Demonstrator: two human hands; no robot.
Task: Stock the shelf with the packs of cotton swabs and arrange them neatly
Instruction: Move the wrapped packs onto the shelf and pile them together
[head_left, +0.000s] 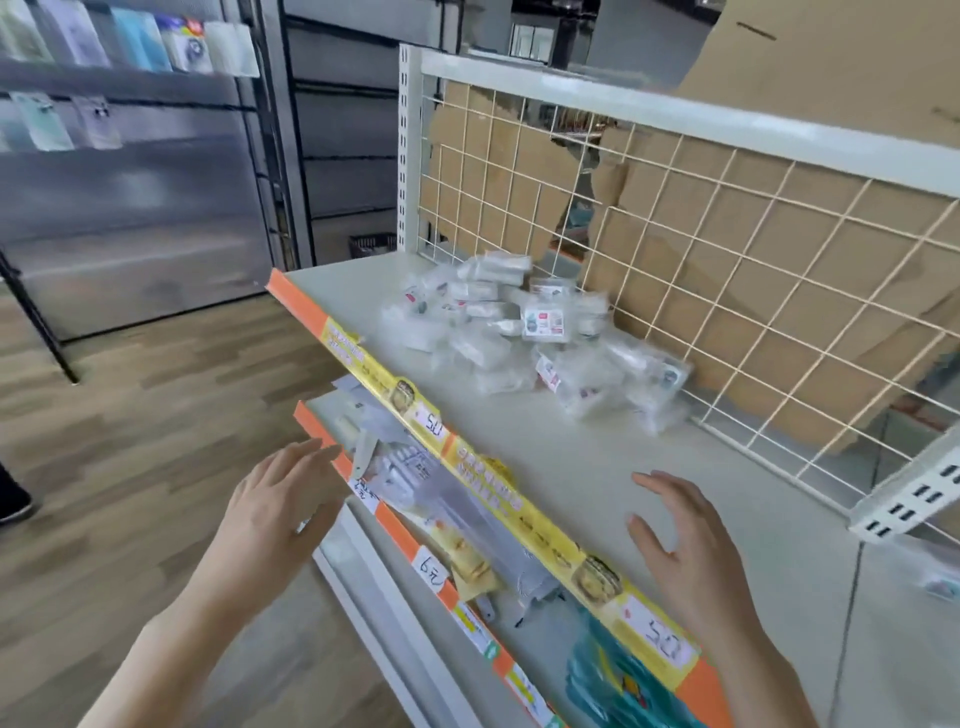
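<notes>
A loose heap of clear packs of cotton swabs (524, 332) lies at the back of the pale top shelf (613, 467), against the white wire grid. One pack with a printed label (544, 322) sits on top of the heap. My left hand (275, 499) hovers in front of the shelf's orange and yellow front edge (395, 384), fingers straight, holding nothing. My right hand (680, 540) is over the near part of the top shelf, fingers spread and relaxed, empty. Both hands are well short of the heap.
The wire grid back (727, 270) has brown cardboard (810, 291) behind it. A lower shelf (431, 545) holds clear and teal packaged goods with handwritten price tags. A grey display wall (130, 156) with hanging packs stands left across the wooden floor (130, 441). A shelf bracket (909, 493) juts at the right.
</notes>
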